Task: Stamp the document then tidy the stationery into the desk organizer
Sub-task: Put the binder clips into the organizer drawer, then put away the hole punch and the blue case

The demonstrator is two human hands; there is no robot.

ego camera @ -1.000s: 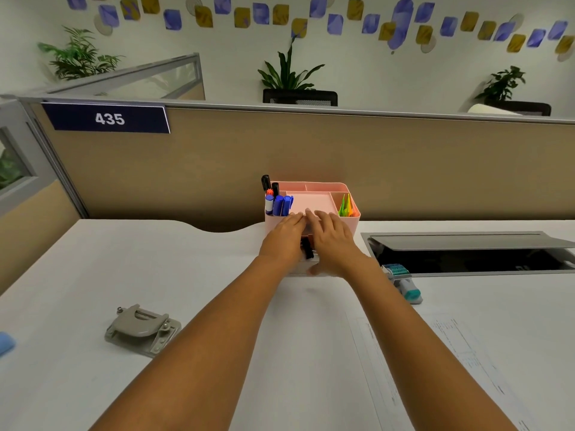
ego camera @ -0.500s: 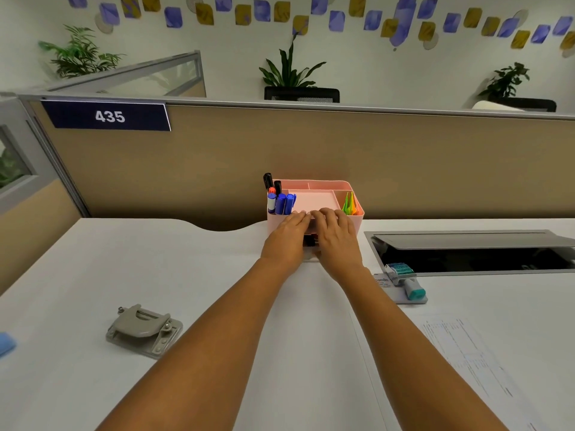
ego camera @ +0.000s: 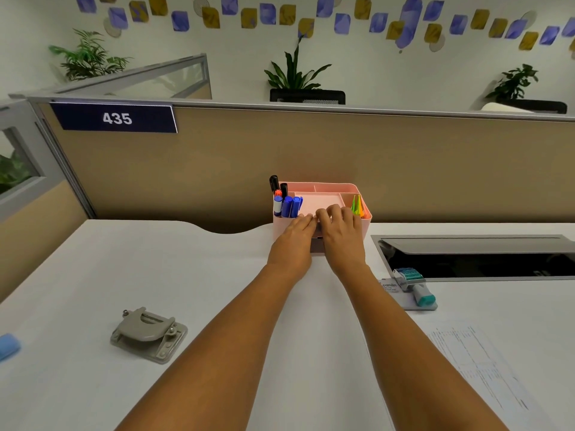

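Your arms reach straight forward, side by side; your left hand (ego camera: pixel 294 241) and right hand (ego camera: pixel 340 236) lie palm-down, fingertips almost touching.

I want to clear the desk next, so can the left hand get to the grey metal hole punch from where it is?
Probably yes: the left hand rests at the pink desk organizer, and only bare white desk lies between it and the grey metal hole punch.

Pink plastic desk organizer (ego camera: pixel 364 227): smooth, matt. White surface (ego camera: pixel 217 275): smooth, low sheen; printed paper document (ego camera: pixel 485 368) lies flat and matt. Grey metal hole punch (ego camera: pixel 148 335): dull finish, shiny rivets.
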